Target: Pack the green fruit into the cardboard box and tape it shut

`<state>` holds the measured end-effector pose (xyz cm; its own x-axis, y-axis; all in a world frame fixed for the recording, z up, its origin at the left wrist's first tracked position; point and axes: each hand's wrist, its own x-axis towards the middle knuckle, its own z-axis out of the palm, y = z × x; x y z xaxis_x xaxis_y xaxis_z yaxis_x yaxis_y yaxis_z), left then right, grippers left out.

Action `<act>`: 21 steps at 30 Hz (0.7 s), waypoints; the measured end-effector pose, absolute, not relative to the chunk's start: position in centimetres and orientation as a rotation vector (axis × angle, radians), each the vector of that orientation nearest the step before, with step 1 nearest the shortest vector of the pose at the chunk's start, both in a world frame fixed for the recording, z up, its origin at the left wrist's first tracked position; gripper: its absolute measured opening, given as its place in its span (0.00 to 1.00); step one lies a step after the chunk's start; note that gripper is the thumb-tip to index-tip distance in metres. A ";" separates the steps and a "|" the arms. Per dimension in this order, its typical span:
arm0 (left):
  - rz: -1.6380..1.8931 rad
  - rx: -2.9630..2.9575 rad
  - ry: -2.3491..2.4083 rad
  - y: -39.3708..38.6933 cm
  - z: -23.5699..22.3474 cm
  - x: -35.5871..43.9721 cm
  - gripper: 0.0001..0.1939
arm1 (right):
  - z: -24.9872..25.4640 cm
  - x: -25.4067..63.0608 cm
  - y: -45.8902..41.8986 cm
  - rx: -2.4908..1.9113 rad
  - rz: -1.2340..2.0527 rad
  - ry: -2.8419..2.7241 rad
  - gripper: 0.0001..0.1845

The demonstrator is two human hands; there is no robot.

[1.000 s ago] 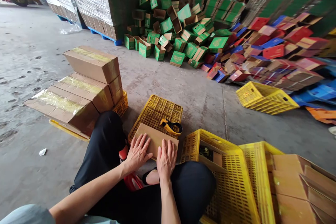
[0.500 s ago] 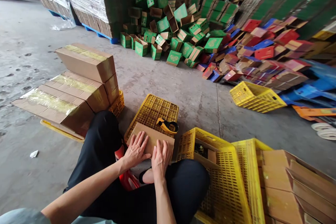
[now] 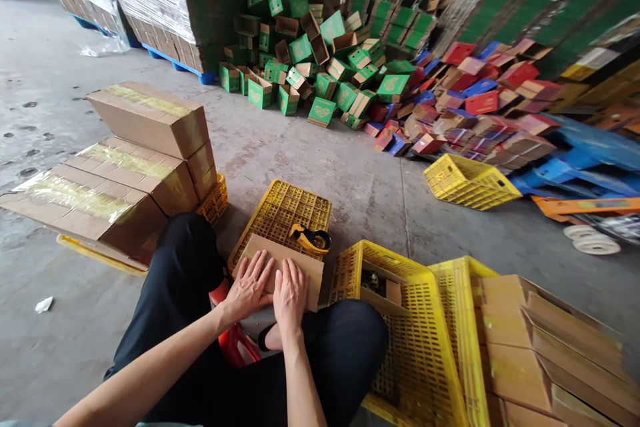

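A small brown cardboard box [image 3: 304, 268] lies on an upturned yellow crate [image 3: 280, 210] in front of my knees. My left hand [image 3: 249, 288] rests flat on its near left side, fingers spread. Close beside it, my right hand [image 3: 289, 293] presses flat on the box top, fingers stretched out. Neither hand grips anything. A yellow and black tape dispenser [image 3: 310, 238] sits on the crate just beyond the box.
Taped brown cartons [image 3: 131, 153] are stacked at my left. A yellow crate [image 3: 420, 320] holding a small box stands at my right, with flat cardboard [image 3: 545, 353] beyond it. Another yellow crate [image 3: 470, 181] lies farther off. Green [image 3: 320, 60] and red-blue boxes [image 3: 480, 107] are heaped behind.
My right hand has slid left along the box until it lies next to my left hand. The view has shifted slightly right.
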<state>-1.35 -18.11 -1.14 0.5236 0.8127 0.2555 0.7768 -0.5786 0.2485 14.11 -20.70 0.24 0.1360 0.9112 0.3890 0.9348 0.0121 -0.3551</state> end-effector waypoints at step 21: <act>0.514 2.696 1.420 -18.3 -1.4 -1.5 0.45 | -3.2 23.4 -22.8 -1.979 0.473 -0.950 0.41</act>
<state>-1.50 -18.30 -1.42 0.5224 0.8101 0.2662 0.7929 -0.5764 0.1978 23.36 -22.82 -3.24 0.6368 0.7705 0.0287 0.4415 -0.3339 -0.8328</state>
